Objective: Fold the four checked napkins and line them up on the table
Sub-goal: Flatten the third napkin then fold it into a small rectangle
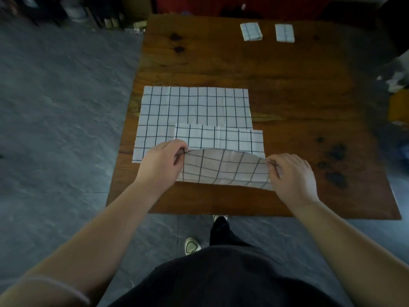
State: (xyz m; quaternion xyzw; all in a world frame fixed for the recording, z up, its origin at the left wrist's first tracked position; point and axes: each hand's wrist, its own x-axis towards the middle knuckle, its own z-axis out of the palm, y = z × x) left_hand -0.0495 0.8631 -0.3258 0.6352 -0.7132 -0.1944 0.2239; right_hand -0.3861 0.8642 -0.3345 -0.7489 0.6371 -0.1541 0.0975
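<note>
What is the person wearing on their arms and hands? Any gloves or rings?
No gloves. The left hand and the right hand are bare, and I can see no rings, watch or bracelet. Both forearms are bare too. In the bottom left corner, a pale, loose sleeve with a hem covers the upper left arm. The right arm shows no sleeve up to the picture's edge.

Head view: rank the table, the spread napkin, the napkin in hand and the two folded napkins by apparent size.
1. Table.
2. Spread napkin.
3. Napkin in hand, partly folded over.
4. Left folded napkin and right folded napkin: alike, not ranked; being farthest from the camera shrinks them.
</note>
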